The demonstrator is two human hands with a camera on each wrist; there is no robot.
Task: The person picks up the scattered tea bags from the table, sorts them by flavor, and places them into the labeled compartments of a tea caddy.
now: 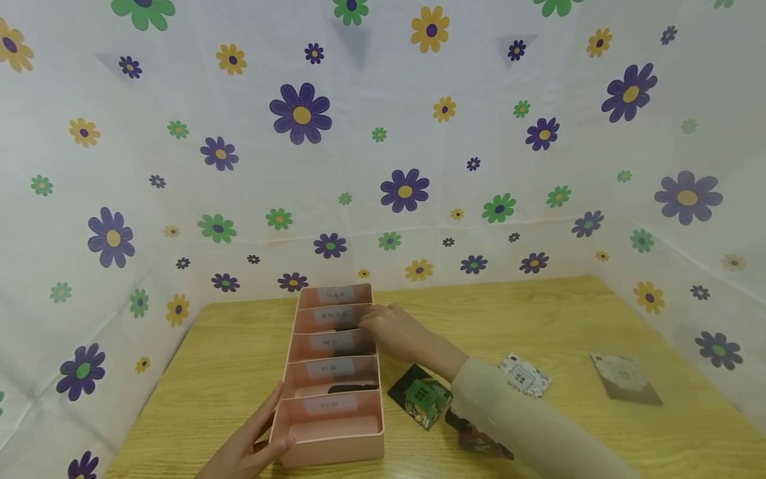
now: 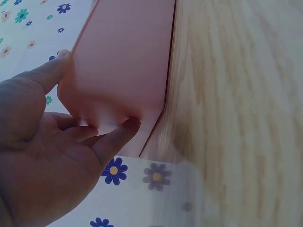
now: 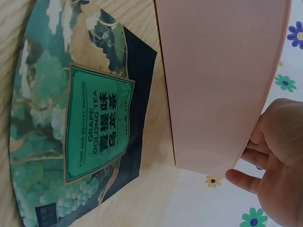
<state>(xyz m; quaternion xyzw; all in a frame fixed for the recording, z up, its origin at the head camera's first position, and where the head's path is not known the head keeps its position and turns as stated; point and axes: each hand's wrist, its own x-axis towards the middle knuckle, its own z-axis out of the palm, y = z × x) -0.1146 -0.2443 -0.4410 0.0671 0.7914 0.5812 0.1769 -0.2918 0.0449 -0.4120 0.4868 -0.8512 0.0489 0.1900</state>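
Note:
A long pink divided box (image 1: 332, 451) stands on the table, with a label in each of its several compartments. My left hand (image 1: 248, 442) grips its near left corner, thumb at the front and fingers along the side; the left wrist view shows this hand (image 2: 61, 146) on the box wall (image 2: 123, 52). My right hand (image 1: 395, 330) reaches over the right rim into the second compartment from the back. Its fingertips are hidden there beside something dark (image 1: 346, 327), and I cannot tell whether they hold it. Beside the box lies a green grape oolong tea packet (image 3: 99, 127).
Right of the box, a dark red packet (image 1: 475, 436) lies partly under the right sleeve (image 1: 526, 416). Farther right are a white patterned packet (image 1: 525, 376) and a grey-white one (image 1: 625, 379). A dark flat item (image 1: 353, 388) sits in the second compartment from the front. Flowered cloth (image 1: 359, 153) encloses the table.

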